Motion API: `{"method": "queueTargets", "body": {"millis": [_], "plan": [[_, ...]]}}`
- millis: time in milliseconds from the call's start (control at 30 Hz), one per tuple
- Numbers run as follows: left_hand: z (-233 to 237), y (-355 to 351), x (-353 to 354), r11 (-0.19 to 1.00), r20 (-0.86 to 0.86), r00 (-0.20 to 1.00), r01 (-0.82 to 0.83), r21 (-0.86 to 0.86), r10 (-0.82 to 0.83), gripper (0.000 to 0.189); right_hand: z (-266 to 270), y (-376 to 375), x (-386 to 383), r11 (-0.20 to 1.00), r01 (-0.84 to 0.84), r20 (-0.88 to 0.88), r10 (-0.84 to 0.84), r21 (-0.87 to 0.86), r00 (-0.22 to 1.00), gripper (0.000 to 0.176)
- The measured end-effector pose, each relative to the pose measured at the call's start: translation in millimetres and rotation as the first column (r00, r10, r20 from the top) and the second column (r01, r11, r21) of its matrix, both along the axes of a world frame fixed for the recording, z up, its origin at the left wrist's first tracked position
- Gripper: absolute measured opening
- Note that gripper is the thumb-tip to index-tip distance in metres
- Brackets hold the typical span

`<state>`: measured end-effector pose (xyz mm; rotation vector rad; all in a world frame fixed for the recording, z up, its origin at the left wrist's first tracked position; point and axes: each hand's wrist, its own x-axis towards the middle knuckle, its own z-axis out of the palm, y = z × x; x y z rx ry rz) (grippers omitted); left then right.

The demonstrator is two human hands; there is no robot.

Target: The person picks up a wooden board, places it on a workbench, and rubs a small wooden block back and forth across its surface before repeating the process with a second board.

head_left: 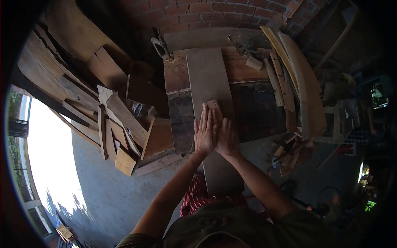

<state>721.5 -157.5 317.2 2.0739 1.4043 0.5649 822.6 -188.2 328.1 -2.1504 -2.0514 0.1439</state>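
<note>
A long grey-brown board (209,76) lies across the wooden workbench (178,74) and sticks out over its front edge towards my body. On the board sits a small wooden block (213,108). My left hand (204,134) lies on the block's left side, with its fingers stretched forward. Close against it on the right is my right hand (226,138), pressed to the block's near right part. Its thumb and one finger show, while the other fingers are partly hidden.
A metal clamp (160,46) stands at the bench's back left corner. Offcuts (124,120) pile up on the left. Long planks (297,82) lean at the right, with a small wood piece (254,63) near them. Behind the bench is a brick wall (198,14).
</note>
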Motion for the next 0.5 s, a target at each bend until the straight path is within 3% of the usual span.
{"method": "queueTargets", "body": {"millis": [333, 433, 500], "plan": [[0.8, 287.2, -16.5, 0.987, -0.227, 0.965, -0.105, 0.118, 0.13, 0.06, -7.3, 286.6, -14.2, 0.964, -0.027, -0.074, 0.048, 0.263, 0.996, 0.072], [6.9, 322.2, -15.7, 0.993, -0.257, 0.96, -0.09, 0.079, 0.108, 0.064, -4.7, 319.8, -18.2, 0.983, 0.011, -0.114, 0.01, 0.184, 0.993, 0.073], [-1.6, 310.0, -16.2, 0.992, -0.222, 0.969, -0.095, 0.081, 0.111, 0.064, -8.6, 299.0, -14.6, 0.973, 0.001, -0.114, 0.026, 0.232, 0.993, 0.074]]}}
